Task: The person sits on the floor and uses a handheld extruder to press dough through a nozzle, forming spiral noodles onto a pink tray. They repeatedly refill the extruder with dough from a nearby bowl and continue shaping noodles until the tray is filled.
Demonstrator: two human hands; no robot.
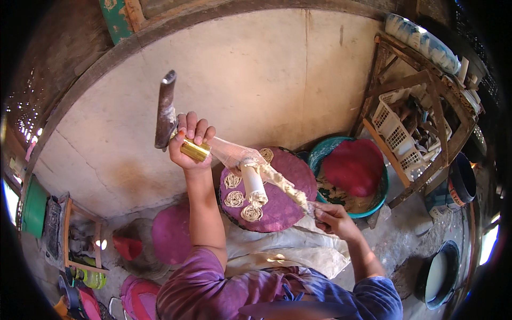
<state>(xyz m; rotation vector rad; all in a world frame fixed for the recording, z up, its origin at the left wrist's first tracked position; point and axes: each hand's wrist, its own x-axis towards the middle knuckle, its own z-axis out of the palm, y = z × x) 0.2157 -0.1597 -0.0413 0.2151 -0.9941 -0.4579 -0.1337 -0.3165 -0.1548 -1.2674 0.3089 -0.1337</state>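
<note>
My left hand [193, 136] is raised, its fingers wrapped around a shiny gold-coloured cylinder [196, 150]. A dark, dough-smeared wooden handle [166, 109] rises beside it; whether the two are joined is hidden. From this hand, a clear plastic piece [226, 152] stretches toward a white tube [253, 184] with pale dough at both ends. My right hand [333, 218] grips a dough-coated flat tool [290, 189], perhaps a spatula, whose far end meets the tube's upper end. Below lies a round purple board [290, 210], bearing several coiled nests of dough strands [251, 213].
To the board's right stands a teal basin [381, 200] with dough and a red round lid [353, 166]. A wooden rack [410, 82] holds a white plastic crate [392, 125]. Far right is a dark basin of liquid [437, 277]. A pale wall [256, 80] rises beyond the board.
</note>
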